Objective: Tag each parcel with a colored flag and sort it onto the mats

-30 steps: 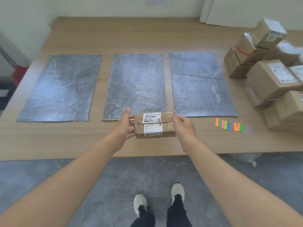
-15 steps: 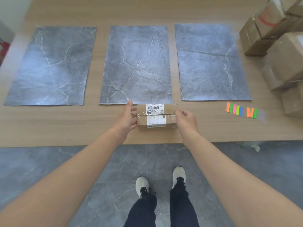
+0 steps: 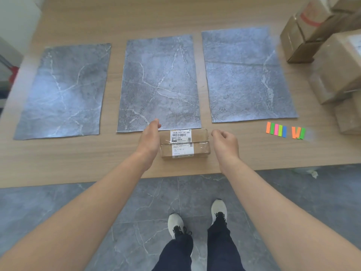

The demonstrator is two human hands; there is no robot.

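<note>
Parcel [image 3: 184, 143]: flat on the table [image 3: 78, 153], just near-side of the middle mat [image 3: 159, 81], label up for tagging.
Left hand [image 3: 149, 138]: at its left end, fingers loose, holding nothing.
Right hand [image 3: 225, 142]: apart, loosely curled, empty, likely free for the flags [image 3: 276, 130] at right.

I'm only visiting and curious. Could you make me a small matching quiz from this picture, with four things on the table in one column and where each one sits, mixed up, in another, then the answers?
Things
1. labelled parcel
2. coloured flags
3. pile of cardboard boxes
4. middle mat

Places
A. far right of the table
B. between the left hand and right hand, near the table's front edge
C. just in front of the right mat's near right corner
D. directly behind the labelled parcel

Pairs: 1-B, 2-C, 3-A, 4-D.
</note>
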